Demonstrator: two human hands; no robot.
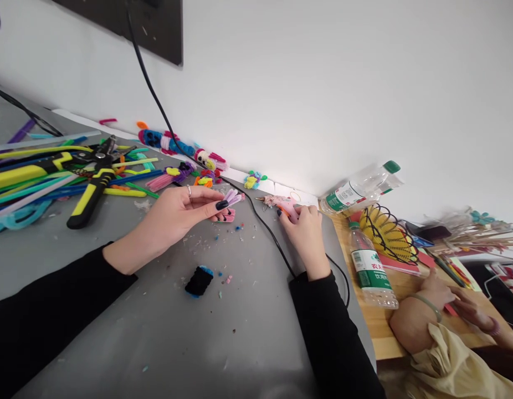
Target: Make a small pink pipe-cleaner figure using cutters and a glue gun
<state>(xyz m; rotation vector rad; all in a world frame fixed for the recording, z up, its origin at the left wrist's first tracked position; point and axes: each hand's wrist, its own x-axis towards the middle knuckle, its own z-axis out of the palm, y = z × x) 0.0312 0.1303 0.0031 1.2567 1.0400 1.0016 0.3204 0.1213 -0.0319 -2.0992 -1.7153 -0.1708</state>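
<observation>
My left hand [177, 213] pinches a small pale purple and pink pipe-cleaner piece [231, 198] just above the grey table [157, 327]. A ring shows on one finger and the nails are dark. My right hand [304, 233] is wrapped round a pink glue gun [281, 204] lying near the wall, its nozzle pointing left toward the piece. The gun's black cord [265, 227] runs between my hands. Both sleeves are black.
Coloured pipe cleaners [32, 177] and yellow-handled pliers [94, 185] lie at the left. Finished pipe-cleaner figures [177, 149] sit along the wall. A black fuzzy piece [199, 281] lies near me. Right: water bottles [370, 266], a wire basket [387, 233], another person's arm [422, 316] on a wooden table.
</observation>
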